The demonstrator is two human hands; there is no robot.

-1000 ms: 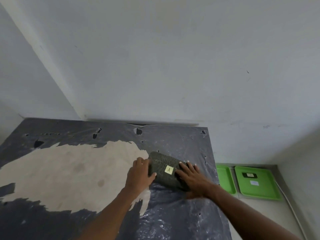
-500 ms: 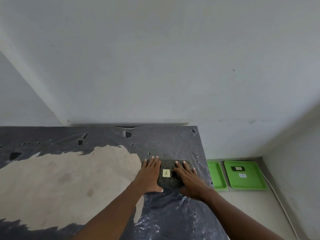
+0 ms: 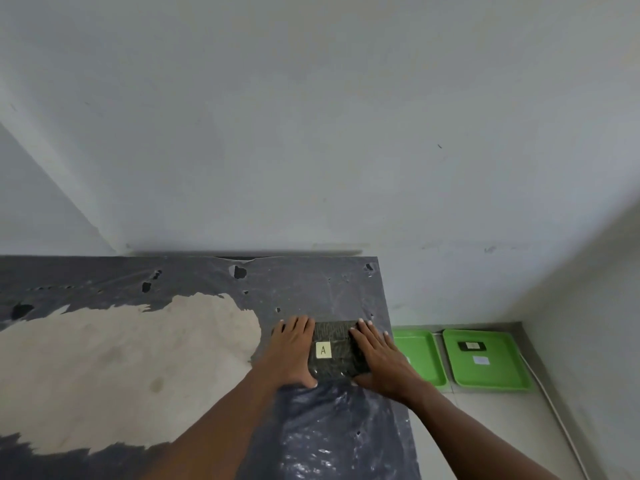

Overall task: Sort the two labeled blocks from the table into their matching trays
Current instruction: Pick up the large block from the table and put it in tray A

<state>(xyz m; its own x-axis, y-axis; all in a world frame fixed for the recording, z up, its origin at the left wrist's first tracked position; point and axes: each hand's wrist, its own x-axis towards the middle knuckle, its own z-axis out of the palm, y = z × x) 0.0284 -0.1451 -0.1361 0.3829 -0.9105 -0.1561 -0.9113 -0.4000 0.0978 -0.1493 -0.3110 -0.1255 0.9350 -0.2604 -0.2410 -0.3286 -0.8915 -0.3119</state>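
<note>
A dark speckled block (image 3: 335,355) with a yellow label reading A lies on the table (image 3: 329,438) near its right edge. My left hand (image 3: 292,351) presses against the block's left side, fingers flat and pointing away. My right hand (image 3: 379,358) clasps its right side, fingers spread over the top edge. On the floor to the right lie two green trays: the nearer tray (image 3: 420,355) is partly hidden by the table edge and my right hand, and the farther tray (image 3: 485,362) holds a small dark block (image 3: 471,346) and a white label.
The table is covered by torn dark plastic sheeting, with a bare beige patch (image 3: 121,358) at left. A white wall (image 3: 311,133) rises behind. A white cable (image 3: 554,407) runs along the floor by the right wall.
The block has turned from tilted to square between my hands and sits a little nearer the table's right edge. My view has shifted left, bringing the trays further in.
</note>
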